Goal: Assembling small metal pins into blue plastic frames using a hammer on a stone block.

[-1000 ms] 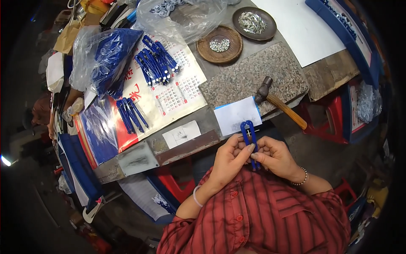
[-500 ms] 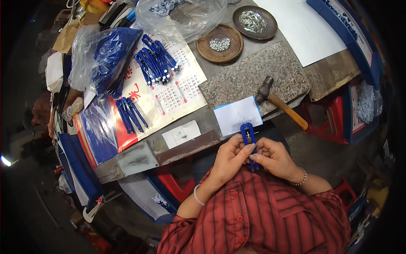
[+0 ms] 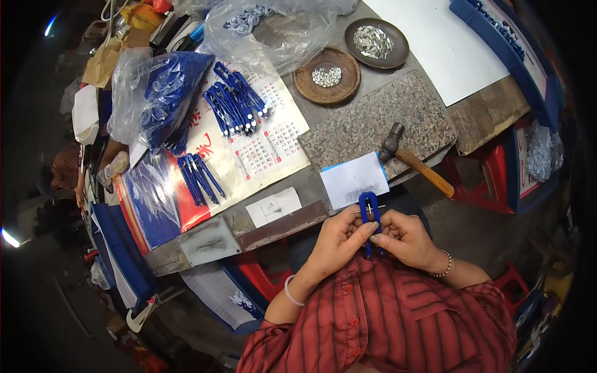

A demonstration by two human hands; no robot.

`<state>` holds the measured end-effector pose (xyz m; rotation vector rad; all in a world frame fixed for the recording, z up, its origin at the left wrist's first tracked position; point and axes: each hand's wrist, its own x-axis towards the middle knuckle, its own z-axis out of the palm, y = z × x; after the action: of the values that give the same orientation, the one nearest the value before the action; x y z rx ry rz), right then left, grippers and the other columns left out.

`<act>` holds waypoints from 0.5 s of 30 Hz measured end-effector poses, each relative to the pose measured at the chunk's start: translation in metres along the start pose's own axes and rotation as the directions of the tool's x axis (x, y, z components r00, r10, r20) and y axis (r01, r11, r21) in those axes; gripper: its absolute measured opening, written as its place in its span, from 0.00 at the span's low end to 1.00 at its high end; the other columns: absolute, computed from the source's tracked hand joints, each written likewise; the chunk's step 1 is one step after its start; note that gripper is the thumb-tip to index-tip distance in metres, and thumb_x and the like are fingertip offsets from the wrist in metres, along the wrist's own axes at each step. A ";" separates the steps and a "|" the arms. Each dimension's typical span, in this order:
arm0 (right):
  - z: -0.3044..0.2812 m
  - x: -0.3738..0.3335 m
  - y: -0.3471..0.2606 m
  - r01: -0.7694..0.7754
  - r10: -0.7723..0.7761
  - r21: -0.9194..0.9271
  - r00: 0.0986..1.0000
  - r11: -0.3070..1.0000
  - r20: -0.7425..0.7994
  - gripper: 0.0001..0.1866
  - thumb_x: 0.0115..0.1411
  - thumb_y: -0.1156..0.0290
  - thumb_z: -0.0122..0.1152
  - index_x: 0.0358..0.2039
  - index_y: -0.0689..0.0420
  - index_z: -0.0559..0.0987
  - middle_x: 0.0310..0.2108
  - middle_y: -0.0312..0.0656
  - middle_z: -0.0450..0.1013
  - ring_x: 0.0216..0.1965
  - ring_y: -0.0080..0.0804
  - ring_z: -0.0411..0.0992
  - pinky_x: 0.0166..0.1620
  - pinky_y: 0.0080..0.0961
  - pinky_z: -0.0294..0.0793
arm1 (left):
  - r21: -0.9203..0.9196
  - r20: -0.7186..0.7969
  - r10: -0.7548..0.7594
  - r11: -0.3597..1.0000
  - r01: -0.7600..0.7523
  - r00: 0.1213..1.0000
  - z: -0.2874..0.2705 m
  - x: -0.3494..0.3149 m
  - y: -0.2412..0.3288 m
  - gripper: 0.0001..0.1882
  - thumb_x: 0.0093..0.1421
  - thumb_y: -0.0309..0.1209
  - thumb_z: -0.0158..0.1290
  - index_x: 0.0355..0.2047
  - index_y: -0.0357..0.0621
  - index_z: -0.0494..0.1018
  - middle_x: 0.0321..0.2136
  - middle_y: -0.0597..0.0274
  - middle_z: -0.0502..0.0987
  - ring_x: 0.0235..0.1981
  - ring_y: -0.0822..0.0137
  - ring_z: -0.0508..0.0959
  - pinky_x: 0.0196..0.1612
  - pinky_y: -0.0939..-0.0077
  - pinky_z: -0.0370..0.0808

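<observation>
Lower centre: left hand and right hand both pinch blue clip. Uneven squeeze could skew or drop thin pin.

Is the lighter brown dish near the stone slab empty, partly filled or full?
Partly filled: small shiny pieces lie in the middle of the lighter brown dish, with bare surface around them.

We are seeing glossy plastic on the blue piece, grainy stone on the slab, smooth wood on the hammer handle, dull metal on its head.
</observation>
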<state>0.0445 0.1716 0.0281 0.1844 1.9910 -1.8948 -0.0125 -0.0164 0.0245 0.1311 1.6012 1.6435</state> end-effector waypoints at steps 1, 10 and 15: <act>0.001 0.000 -0.001 0.023 -0.022 0.006 1.000 1.000 -0.010 0.08 0.58 0.74 0.65 0.33 0.62 0.74 0.19 0.33 0.73 0.19 0.11 0.69 0.22 0.14 0.66 | 0.028 0.022 -0.019 0.999 0.018 1.000 -0.002 -0.001 0.003 0.14 0.65 0.29 0.53 0.49 0.37 0.70 0.35 0.65 0.77 0.32 0.79 0.75 0.35 0.84 0.73; 0.007 0.003 -0.016 0.157 -0.155 0.079 0.988 0.984 -0.027 0.06 0.59 0.76 0.63 0.33 0.62 0.75 0.20 0.33 0.73 0.21 0.12 0.70 0.23 0.14 0.66 | 0.118 -0.048 0.138 0.984 -0.132 0.989 -0.002 -0.012 0.025 0.11 0.64 0.28 0.54 0.45 0.35 0.71 0.32 0.63 0.79 0.32 0.78 0.76 0.35 0.82 0.73; 0.009 0.006 -0.017 0.123 -0.124 0.139 0.992 0.983 -0.002 0.06 0.60 0.75 0.62 0.33 0.62 0.74 0.20 0.31 0.72 0.21 0.10 0.68 0.23 0.13 0.66 | 0.130 -0.069 0.213 0.970 -0.203 0.974 -0.004 -0.011 0.027 0.10 0.64 0.29 0.54 0.41 0.34 0.72 0.27 0.64 0.78 0.25 0.80 0.74 0.28 0.84 0.71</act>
<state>0.0347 0.1604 0.0416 0.0936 1.9071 -2.1106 -0.0198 -0.0222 0.0524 0.3079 1.8029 1.7274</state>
